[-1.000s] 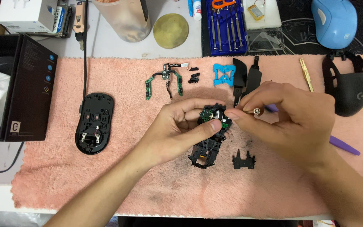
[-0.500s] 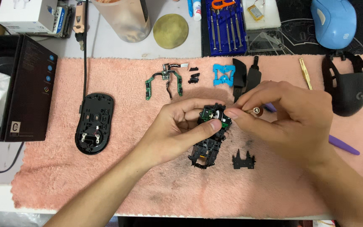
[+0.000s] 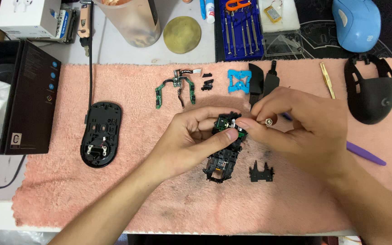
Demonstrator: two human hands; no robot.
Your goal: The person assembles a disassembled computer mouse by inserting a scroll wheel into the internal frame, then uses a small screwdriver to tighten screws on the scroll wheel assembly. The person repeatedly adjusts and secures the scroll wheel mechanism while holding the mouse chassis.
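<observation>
Left hand grips black mouse frame over pink towel, thumb on its top | right hand pinches small metal tool at frame's top | beside: black clip, green boards, mouse base, purple pry stick

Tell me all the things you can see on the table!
Towel: one, pink, under everything.
Mouse frame: one, black, centre, held.
Small metal part: one, silvery, in right fingertips.
Mouse base: one, black, left.
Circuit board: one, green, upper middle.
Blue bracket: one, upper middle.
Top shell: one, black, right.
Blue mouse: one, top right.
Screwdriver set: one, blue tray, top.
Black box: one, left.
Left hand: grips frame.
Right hand: pinches part.
</observation>
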